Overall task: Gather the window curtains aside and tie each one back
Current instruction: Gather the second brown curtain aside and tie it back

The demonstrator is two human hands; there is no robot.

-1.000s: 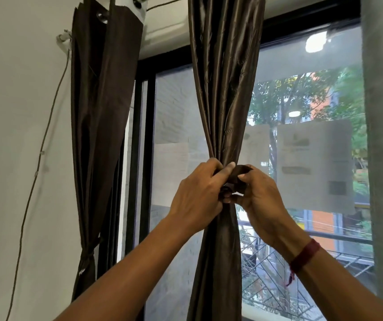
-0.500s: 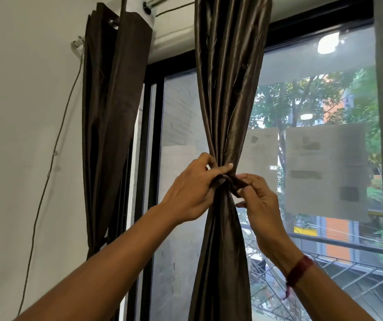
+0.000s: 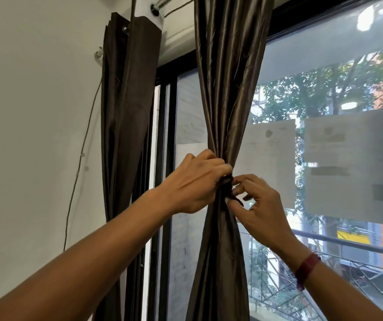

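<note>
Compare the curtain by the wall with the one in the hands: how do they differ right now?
The wall curtain hangs untouched at the window's edge; the middle curtain hangs in front of the glass, cinched at a waist. The left hand grips that waist while the right hand works a dark tie. Both are dark brown and gathered into folds.

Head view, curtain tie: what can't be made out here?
- Knot of the tie: covered by the left hand and right hand.
- Far-left curtain: its lower part is behind the left forearm.
- Papers on the glass: print blurred.
</note>
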